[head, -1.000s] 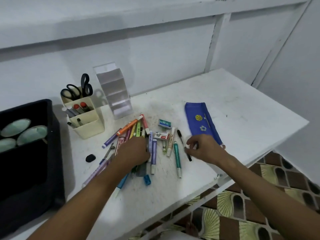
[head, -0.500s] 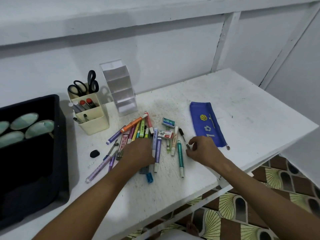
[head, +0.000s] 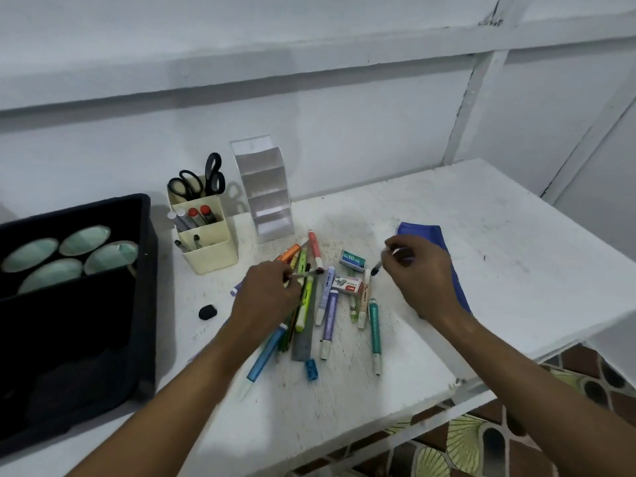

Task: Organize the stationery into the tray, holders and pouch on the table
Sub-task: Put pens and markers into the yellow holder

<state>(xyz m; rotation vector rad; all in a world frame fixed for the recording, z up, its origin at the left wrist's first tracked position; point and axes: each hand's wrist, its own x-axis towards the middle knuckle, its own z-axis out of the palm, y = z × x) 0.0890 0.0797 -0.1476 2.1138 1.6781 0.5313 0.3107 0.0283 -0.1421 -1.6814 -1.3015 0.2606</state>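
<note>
Both hands have been lifted off the pile since the earlier frame. On the white table point(head: 430, 215), the blue fabric pouch point(head: 456, 280) is laid flat behind the right hand point(head: 418, 275), its long axis running from far-left to near-right. A thin black pen point(head: 378, 267) is pinched in the curled right fingers, tip pointing down-left. A slim pen point(head: 304, 274) is pinched by the left hand point(head: 266, 297), lying across the pile of plastic markers point(head: 327, 304) and pointing right.
</note>
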